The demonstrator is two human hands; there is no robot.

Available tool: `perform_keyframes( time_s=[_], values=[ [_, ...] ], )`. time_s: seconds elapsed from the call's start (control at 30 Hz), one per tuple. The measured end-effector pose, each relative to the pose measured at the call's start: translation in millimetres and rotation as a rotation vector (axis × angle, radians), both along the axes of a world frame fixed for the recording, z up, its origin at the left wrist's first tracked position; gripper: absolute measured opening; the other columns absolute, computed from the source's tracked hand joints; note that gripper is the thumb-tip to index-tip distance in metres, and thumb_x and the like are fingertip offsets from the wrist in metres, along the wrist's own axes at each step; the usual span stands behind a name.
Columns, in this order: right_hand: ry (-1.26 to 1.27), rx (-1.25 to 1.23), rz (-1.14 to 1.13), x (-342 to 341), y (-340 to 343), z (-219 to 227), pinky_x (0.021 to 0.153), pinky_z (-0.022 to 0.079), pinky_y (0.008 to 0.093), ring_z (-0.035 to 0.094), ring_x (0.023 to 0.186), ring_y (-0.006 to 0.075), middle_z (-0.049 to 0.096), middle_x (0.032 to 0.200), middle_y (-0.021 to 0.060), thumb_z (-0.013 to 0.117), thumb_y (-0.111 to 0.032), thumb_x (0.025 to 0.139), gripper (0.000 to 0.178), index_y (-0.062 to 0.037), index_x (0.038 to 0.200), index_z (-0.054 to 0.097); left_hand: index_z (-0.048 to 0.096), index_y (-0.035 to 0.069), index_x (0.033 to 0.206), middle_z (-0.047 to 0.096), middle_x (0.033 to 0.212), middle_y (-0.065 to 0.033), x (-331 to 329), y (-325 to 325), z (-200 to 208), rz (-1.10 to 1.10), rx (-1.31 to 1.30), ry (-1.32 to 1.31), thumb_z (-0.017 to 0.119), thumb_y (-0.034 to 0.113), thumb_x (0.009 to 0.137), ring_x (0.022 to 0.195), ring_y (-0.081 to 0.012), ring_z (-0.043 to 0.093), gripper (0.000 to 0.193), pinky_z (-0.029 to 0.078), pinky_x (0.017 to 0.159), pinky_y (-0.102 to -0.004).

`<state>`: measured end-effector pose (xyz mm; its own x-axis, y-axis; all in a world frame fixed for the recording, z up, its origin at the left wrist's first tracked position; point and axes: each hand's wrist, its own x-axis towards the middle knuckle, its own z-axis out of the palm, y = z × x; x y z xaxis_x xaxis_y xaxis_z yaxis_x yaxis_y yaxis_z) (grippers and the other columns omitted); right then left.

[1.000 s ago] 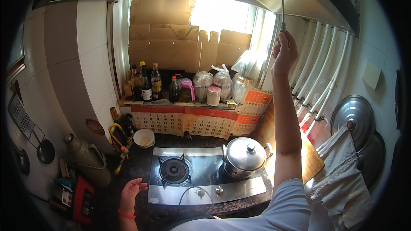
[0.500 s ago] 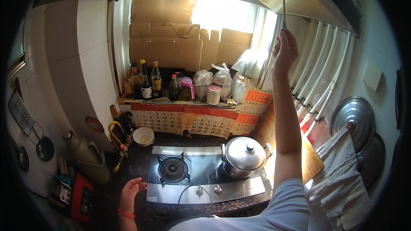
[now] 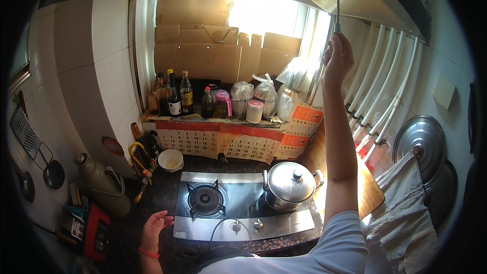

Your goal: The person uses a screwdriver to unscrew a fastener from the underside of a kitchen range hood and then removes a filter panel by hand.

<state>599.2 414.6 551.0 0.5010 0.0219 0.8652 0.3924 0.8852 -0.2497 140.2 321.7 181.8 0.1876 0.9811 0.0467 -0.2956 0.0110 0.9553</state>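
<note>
High on the right, my right hand is raised toward the range hood, its fingers closed on the lower end of a thin, straight rod. The rod runs upright along the hood's front; its top end passes out of view. Low on the left, my left hand holds nothing, its fingers loosely bent and apart. It hovers beside the left edge of the gas stove, near the bare burner. A lidded steel pot sits on the right burner.
Bottles, jars and tied plastic bags line the ledge behind the stove. A white bowl stands back left. A thermos is left of my left hand. A cutting board, cloth and pot lids are at right.
The view has shifted very slightly. My right hand stays raised with the rod in its grip, and my left hand keeps its place by the stove.
</note>
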Motion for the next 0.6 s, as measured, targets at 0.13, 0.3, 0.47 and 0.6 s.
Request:
perform_keyframes(
  time_s=[0.13, 0.3, 0.47, 0.6],
  values=[
    [-0.010, 0.021, -0.101, 3, 6, 0, 0.038, 0.031, 0.0171, 0.041, 0.044, 0.0012, 0.055, 0.070, 0.0006, 0.057, -0.014, 0.086, 0.021, 0.0006, 0.100, 0.057, 0.052, -0.002, 0.111, 0.060, 0.099, -0.0144, 2, 0, 2, -0.001, -0.021, 0.013, 0.046, 0.011, 0.090, 0.091, -0.0208, 0.058, 0.025, 0.046, 0.086, -0.0340],
    [-0.033, -0.014, -0.146, -1, 4, 1, 0.039, 0.033, 0.0177, 0.042, 0.044, 0.0016, 0.057, 0.070, 0.0009, 0.056, -0.015, 0.087, 0.023, 0.0009, 0.104, 0.057, 0.052, -0.002, 0.111, 0.061, 0.100, -0.0147, 3, -2, 2, -0.008, -0.041, 0.004, 0.046, 0.013, 0.091, 0.090, -0.0219, 0.059, 0.026, 0.045, 0.086, -0.0336],
    [-0.082, -0.031, -0.295, 7, 9, 2, 0.042, 0.035, 0.0188, 0.044, 0.047, 0.0025, 0.058, 0.070, 0.0011, 0.053, -0.015, 0.088, 0.023, -0.0007, 0.106, 0.057, 0.052, -0.001, 0.111, 0.060, 0.100, -0.0146, -1, -4, 2, 0.015, 0.165, 0.276, 0.045, 0.013, 0.091, 0.090, -0.0221, 0.058, 0.026, 0.045, 0.087, -0.0338],
    [-0.141, -0.026, -0.549, 31, 20, 6, 0.040, 0.034, 0.0176, 0.042, 0.046, 0.0015, 0.057, 0.069, 0.0005, 0.051, -0.014, 0.089, 0.021, -0.0037, 0.106, 0.058, 0.052, -0.001, 0.111, 0.060, 0.101, -0.0144, -1, -2, 5, 0.001, 0.104, 0.238, 0.045, 0.012, 0.090, 0.091, -0.0220, 0.058, 0.026, 0.044, 0.087, -0.0340]
  ],
)
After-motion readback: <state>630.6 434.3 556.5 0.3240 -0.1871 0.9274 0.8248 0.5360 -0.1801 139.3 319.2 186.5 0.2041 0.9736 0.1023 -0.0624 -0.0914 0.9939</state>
